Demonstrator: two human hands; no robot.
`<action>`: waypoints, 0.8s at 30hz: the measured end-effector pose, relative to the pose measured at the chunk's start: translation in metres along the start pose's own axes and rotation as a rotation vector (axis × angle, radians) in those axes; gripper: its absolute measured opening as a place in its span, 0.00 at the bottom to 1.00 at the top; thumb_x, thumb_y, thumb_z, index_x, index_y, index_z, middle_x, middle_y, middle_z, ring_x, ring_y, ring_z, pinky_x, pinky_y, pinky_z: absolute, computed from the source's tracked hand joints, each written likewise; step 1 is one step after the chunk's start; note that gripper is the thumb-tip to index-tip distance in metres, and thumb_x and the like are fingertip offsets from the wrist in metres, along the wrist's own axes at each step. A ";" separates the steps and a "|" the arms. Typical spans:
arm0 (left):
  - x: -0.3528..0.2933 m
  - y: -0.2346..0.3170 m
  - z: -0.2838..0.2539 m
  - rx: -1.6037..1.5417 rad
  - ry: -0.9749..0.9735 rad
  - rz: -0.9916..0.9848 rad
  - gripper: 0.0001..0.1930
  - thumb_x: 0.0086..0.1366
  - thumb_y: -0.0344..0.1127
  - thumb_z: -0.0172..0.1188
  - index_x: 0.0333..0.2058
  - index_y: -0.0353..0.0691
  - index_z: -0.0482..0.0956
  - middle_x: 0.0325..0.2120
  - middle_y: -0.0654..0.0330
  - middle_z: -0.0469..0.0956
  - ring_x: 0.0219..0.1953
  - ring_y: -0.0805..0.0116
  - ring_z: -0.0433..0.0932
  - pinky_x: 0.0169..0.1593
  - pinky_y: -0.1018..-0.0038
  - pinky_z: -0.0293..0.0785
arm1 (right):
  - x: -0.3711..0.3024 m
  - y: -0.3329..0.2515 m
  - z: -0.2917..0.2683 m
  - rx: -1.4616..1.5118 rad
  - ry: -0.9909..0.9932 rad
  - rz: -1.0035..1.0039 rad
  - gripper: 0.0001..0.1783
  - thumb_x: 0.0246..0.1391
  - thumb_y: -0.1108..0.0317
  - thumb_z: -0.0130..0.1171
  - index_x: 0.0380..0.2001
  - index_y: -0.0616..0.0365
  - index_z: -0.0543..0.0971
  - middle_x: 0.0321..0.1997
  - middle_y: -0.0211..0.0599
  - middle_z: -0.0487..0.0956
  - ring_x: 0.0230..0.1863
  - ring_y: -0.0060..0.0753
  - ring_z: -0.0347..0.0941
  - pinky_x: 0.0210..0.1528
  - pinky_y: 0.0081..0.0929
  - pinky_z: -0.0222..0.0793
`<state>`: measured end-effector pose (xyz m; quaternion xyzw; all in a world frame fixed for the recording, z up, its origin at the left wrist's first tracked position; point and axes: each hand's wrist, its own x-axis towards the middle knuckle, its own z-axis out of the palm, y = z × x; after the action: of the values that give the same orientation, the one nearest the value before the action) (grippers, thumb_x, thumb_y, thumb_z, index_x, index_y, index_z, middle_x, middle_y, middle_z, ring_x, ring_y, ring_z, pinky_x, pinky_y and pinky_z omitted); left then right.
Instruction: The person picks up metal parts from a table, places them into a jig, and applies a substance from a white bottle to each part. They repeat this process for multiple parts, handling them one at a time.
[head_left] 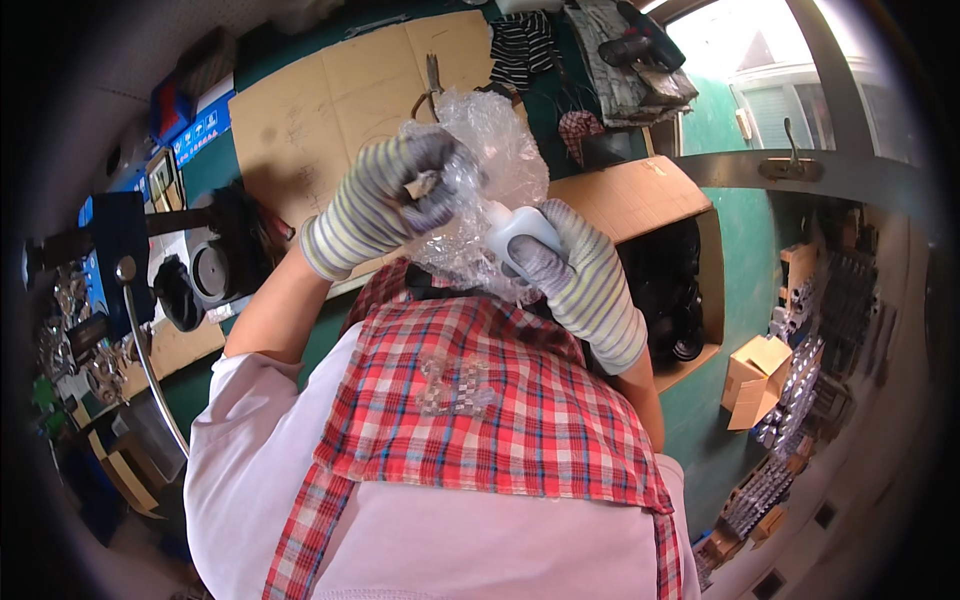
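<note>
Both my hands wear striped knit gloves and are raised in front of my chest. In my closed left hand is crumpled clear plastic film, bunched up above and between the hands. A small pale bit shows between the left fingers; its kind cannot be made out. My right hand is wrapped round a small white plastic bottle, whose narrow tip points up and left against the film. Part of the bottle is hidden behind the fingers and thumb. The film also hangs below the hands, in front of the red checked apron.
A flat cardboard sheet covers part of the green bench, with a plier-like tool on it. Right of me stands an open cardboard box holding black round parts. At left is a machine with a lever. Metal parts line the right.
</note>
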<state>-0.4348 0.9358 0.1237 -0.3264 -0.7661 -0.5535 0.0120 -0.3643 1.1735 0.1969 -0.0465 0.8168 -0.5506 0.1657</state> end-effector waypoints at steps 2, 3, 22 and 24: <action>0.003 0.006 -0.001 -0.432 0.084 -0.236 0.18 0.58 0.32 0.69 0.47 0.35 0.78 0.41 0.59 0.81 0.43 0.67 0.79 0.51 0.73 0.74 | 0.000 0.000 -0.001 0.127 0.007 0.028 0.16 0.60 0.59 0.62 0.43 0.61 0.77 0.32 0.41 0.82 0.35 0.32 0.81 0.37 0.29 0.74; 0.007 0.009 -0.002 -0.644 0.127 -0.355 0.18 0.60 0.33 0.68 0.48 0.34 0.78 0.41 0.60 0.82 0.43 0.70 0.79 0.51 0.74 0.74 | 0.001 0.002 -0.002 0.190 0.008 0.037 0.16 0.60 0.59 0.62 0.43 0.61 0.77 0.32 0.40 0.82 0.35 0.31 0.80 0.38 0.28 0.74; 0.023 0.009 0.001 -0.097 -0.068 -0.216 0.17 0.54 0.30 0.68 0.43 0.36 0.78 0.35 0.61 0.80 0.39 0.73 0.77 0.48 0.74 0.73 | 0.009 0.011 0.000 0.019 0.091 -0.012 0.18 0.59 0.59 0.63 0.44 0.64 0.76 0.36 0.45 0.81 0.36 0.38 0.81 0.38 0.32 0.76; 0.025 -0.003 0.008 -0.261 -0.015 -0.181 0.17 0.56 0.28 0.66 0.46 0.35 0.78 0.35 0.63 0.80 0.38 0.75 0.76 0.46 0.75 0.74 | 0.008 0.024 0.001 0.189 0.058 0.006 0.19 0.61 0.58 0.62 0.45 0.64 0.76 0.36 0.41 0.81 0.36 0.33 0.81 0.38 0.30 0.76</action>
<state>-0.4529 0.9541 0.1278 -0.2591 -0.7138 -0.6448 -0.0864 -0.3692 1.1797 0.1727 -0.0123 0.7659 -0.6257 0.1472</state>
